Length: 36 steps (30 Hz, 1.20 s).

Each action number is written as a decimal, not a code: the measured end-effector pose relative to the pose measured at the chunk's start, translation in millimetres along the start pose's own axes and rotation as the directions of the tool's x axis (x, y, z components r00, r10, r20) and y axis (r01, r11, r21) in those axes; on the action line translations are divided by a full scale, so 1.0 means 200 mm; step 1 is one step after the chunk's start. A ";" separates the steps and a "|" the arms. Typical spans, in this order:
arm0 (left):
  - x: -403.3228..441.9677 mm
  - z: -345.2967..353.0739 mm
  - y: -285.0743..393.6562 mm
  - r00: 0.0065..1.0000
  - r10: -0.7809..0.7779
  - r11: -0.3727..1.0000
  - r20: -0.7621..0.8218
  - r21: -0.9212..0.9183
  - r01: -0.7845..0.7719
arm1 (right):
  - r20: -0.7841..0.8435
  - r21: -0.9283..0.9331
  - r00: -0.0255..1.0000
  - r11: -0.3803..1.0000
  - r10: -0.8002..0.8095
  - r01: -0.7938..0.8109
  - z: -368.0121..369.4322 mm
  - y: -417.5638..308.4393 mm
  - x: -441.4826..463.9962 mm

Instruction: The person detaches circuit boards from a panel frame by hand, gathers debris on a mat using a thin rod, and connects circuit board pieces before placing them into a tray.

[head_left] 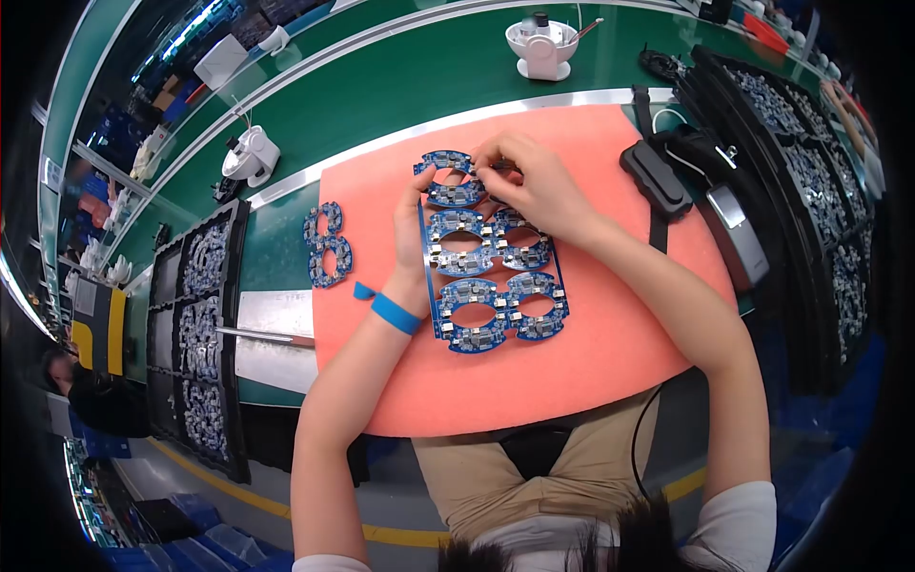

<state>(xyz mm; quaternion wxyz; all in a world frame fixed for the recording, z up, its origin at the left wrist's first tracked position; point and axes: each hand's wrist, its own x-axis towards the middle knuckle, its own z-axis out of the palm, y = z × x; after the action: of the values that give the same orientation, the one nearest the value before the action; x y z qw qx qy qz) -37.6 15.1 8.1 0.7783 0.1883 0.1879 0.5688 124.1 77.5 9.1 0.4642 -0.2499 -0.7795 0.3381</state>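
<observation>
A blue circuit board panel [477,338], made of several joined ring-shaped boards with small components, is held over the pink mat [591,334]. My left hand [412,234] grips its left edge, thumb near the upper ring. At the panel's top right, my right hand [534,181] is closed, fingers pinched at the edge of the upper boards; the exact contact is partly hidden by the fingers. Left of the panel, a separate figure-eight circuit board [327,238] lies on the mat. A blue wrist strap [395,313] is around my left wrist.
Black trays [240,286] of boards stand at the left, and more stacked trays [701,62] stand at the right. A black case [656,181] and a grey device [739,234] sit by the mat's right edge. White devices [541,59] stand on the green bench behind.
</observation>
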 end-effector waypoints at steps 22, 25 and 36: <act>-0.02 0.06 -0.02 0.992 0.023 0.991 0.126 -0.131 -0.007 | 0.106 -0.354 0.981 0.916 -0.164 0.191 -0.18 0.10 0.03; -0.04 0.09 -0.02 0.995 0.081 0.997 0.052 -0.014 -0.081 | 0.141 -0.270 0.981 0.948 -0.133 0.167 -0.24 0.08 0.04; -0.04 0.09 -0.02 0.996 0.093 0.995 0.017 -0.035 -0.092 | 0.286 -0.323 0.946 0.915 -0.150 0.243 -0.27 0.10 0.02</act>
<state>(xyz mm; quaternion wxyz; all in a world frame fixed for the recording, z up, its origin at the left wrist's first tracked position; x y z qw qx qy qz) -27.5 5.7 22.7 0.7559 0.1889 0.1618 0.6056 171.6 108.1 14.7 0.3394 -0.2034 -0.9020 0.1729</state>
